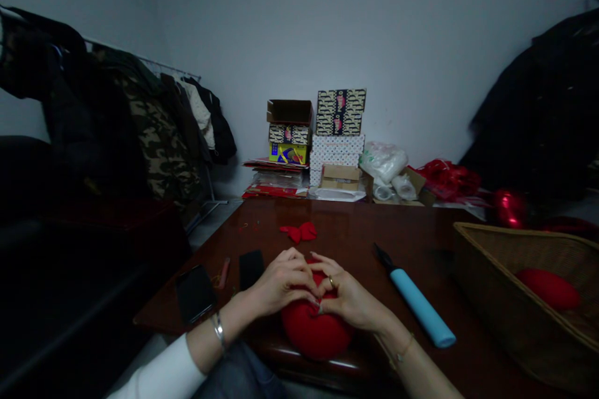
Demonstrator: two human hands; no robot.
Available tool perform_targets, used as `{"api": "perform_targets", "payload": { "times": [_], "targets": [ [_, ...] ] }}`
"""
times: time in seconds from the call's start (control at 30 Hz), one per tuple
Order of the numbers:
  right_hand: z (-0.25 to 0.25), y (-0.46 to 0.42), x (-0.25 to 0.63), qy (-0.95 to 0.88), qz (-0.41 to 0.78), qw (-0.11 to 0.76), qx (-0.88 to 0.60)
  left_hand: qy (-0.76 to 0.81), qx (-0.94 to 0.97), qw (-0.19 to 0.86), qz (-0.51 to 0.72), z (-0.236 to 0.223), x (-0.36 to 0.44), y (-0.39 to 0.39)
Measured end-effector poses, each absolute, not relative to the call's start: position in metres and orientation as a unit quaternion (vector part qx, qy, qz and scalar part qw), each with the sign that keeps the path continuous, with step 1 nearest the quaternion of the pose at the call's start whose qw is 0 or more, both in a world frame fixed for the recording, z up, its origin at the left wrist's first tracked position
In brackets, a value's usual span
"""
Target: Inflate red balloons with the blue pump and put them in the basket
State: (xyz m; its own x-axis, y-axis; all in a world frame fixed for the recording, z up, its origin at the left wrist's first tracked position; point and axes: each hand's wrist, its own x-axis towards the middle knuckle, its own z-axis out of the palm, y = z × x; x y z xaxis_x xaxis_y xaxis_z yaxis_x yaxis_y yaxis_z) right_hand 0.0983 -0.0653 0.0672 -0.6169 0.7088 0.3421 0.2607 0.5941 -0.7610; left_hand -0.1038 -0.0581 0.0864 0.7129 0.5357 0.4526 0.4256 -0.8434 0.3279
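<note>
Both my hands meet on top of an inflated red balloon (314, 331) that rests at the near edge of the dark wooden table (355, 230). My left hand (282, 282), with a silver bracelet on the wrist, has its fingers curled and pinched at the balloon's top. My right hand (347, 298), wearing a ring, pinches the same spot from the other side. What exactly the fingertips hold there, likely the balloon's neck, is hidden between them.
A light blue hand pump (418, 302) lies to the right. A wicker basket (496, 287) with a red balloon (548, 288) stands at the right edge. Flat red balloons (299, 232), two black phones (195, 293) and stacked boxes (322, 143) are further off.
</note>
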Motion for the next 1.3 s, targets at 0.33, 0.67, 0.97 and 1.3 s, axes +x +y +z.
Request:
{"api": "perform_targets", "payload": {
  "times": [0.33,0.67,0.97,1.3],
  "targets": [
    [0.071,-0.067,0.094,-0.843,0.331,0.316,-0.283,0.225,0.962,0.054,0.146,0.119,-0.098,-0.069],
    [0.067,-0.068,0.099,-0.832,0.349,0.329,-0.279,0.274,0.908,0.253,0.192,0.126,-0.1,-0.075],
    [0.059,-0.067,0.101,-0.788,0.367,0.395,-0.298,0.307,0.934,0.044,0.18,0.115,-0.103,-0.072],
    [0.026,-0.057,0.096,-0.668,0.345,0.549,-0.365,0.332,0.798,0.312,0.396,0.069,-0.091,-0.076]
  ]
}}
